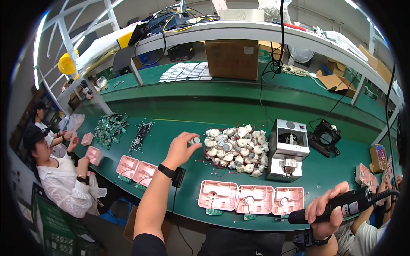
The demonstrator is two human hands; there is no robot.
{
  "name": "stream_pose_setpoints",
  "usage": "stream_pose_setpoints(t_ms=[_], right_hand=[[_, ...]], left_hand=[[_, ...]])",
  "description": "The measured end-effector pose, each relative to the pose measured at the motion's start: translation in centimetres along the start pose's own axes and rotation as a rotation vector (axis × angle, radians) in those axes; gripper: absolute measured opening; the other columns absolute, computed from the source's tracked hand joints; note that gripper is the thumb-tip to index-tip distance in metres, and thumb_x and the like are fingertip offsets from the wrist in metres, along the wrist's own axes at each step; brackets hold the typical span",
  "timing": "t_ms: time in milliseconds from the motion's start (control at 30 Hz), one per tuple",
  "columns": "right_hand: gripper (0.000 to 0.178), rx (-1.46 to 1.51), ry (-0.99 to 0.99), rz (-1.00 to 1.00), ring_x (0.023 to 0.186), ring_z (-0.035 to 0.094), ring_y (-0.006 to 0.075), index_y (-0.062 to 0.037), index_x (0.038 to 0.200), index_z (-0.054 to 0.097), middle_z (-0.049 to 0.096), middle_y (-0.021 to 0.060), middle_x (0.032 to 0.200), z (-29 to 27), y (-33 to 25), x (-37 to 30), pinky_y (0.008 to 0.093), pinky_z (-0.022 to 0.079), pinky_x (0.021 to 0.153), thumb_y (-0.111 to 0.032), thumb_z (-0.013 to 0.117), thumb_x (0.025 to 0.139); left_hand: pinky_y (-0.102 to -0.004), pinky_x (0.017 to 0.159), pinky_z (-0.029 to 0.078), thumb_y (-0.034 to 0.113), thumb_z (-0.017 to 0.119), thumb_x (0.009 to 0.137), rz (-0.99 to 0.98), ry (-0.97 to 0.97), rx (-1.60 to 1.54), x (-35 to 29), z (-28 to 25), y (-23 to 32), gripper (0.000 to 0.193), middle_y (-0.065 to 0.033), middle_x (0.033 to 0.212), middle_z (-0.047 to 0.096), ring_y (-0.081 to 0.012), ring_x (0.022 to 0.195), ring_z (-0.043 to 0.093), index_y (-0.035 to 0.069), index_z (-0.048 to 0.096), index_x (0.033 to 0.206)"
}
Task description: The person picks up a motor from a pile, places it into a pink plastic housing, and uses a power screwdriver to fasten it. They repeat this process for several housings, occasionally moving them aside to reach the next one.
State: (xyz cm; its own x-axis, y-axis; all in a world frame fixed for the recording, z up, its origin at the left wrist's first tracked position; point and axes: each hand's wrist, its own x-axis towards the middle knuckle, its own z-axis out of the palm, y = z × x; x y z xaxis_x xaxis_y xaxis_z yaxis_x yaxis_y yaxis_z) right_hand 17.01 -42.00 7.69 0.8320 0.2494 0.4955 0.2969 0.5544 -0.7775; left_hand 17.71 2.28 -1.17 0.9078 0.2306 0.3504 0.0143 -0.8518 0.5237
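Observation:
My left hand [180,150] pinches a small silver round part [195,140] between thumb and fingers, just left of a heap of white and silver round parts with red wires [236,150]. A black electric screwdriver [337,207] lies in my right hand [326,209], with fingers wrapped round its body and its cable running off right. Before me stand three open pink plastic housings: the left one [218,195] has a bare round hole showing, while the middle one [255,199] and the right one [288,200] each hold a silver round part. Green circuit boards [213,212] hang at their front edges.
Right of the heap stands a grey metal machine [289,149], with a black fan unit [325,137] beyond. Leftward lie more pink housings [144,173], black small parts [141,135] and circuit boards [111,129]. Co-workers [64,179] sit left and right. A shelf [239,32] spans the back.

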Motion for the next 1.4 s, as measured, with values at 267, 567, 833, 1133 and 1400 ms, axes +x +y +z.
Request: stream_pose_setpoints(t_ms=[267,567,833,1133,1400], right_hand=[[0.049,0.022,-0.032,0.003,0.041,0.048,0.0156,-0.0091,0.105,0.034,0.047,0.0038,0.065,1.4,0.3,-0.2,0.0303,0.047,0.042,-0.041,0.068,0.089],[0.048,0.007,-0.077,0.006,0.05,0.052,0.0175,-0.0087,0.111,0.036,0.051,0.0056,0.073,2.7,3.2,0.9,0.0336,0.049,0.051,-0.037,0.068,0.09],[0.044,-0.004,-0.337,0.108,0.057,0.053,0.0179,-0.0082,0.112,0.035,0.053,0.0092,0.076,5.6,9.8,0.9,0.0349,0.05,0.058,-0.026,0.068,0.091],[0.041,-0.107,-0.358,0.175,0.064,0.053,0.0154,-0.0066,0.113,0.034,0.054,0.0098,0.077,5.7,13.7,0.8,0.0314,0.048,0.06,-0.012,0.067,0.088],[0.044,-0.053,-0.376,0.2,0.063,0.052,0.0129,-0.004,0.113,0.034,0.055,0.0102,0.077,6.0,14.1,1.2,0.0279,0.047,0.059,-0.003,0.067,0.085]], left_hand=[[-0.0234,0.079,0.049,0.012,0.072,0.087,0.04,0.242,-0.428,0.4,-3.6,7.8,0.029,-0.0034,0.098,0.064,-0.0113,0.089,0.062,0.001,0.067,0.113],[-0.029,0.094,0.046,-0.002,0.05,0.089,-0.143,0.281,-0.787,-16.0,0.3,8.6,0.03,-0.0107,0.12,0.059,-0.0169,0.106,0.058,-0.004,0.059,0.118],[-0.041,0.115,0.03,0.015,0.048,0.103,-0.284,0.289,-0.908,-21.6,5.7,5.3,0.029,-0.0208,0.147,0.045,-0.029,0.136,0.043,-0.001,0.053,0.126],[-0.0391,0.114,0.029,0.013,0.044,0.102,-0.309,0.306,-1.061,-22.1,7.6,5.1,0.027,-0.0221,0.151,0.04,-0.0293,0.14,0.038,0.002,0.05,0.126],[-0.0384,0.114,0.03,0.019,0.045,0.103,-0.335,0.229,-0.992,-21.6,7.1,6.1,0.029,-0.0232,0.15,0.041,-0.0286,0.14,0.038,0.002,0.05,0.126]])
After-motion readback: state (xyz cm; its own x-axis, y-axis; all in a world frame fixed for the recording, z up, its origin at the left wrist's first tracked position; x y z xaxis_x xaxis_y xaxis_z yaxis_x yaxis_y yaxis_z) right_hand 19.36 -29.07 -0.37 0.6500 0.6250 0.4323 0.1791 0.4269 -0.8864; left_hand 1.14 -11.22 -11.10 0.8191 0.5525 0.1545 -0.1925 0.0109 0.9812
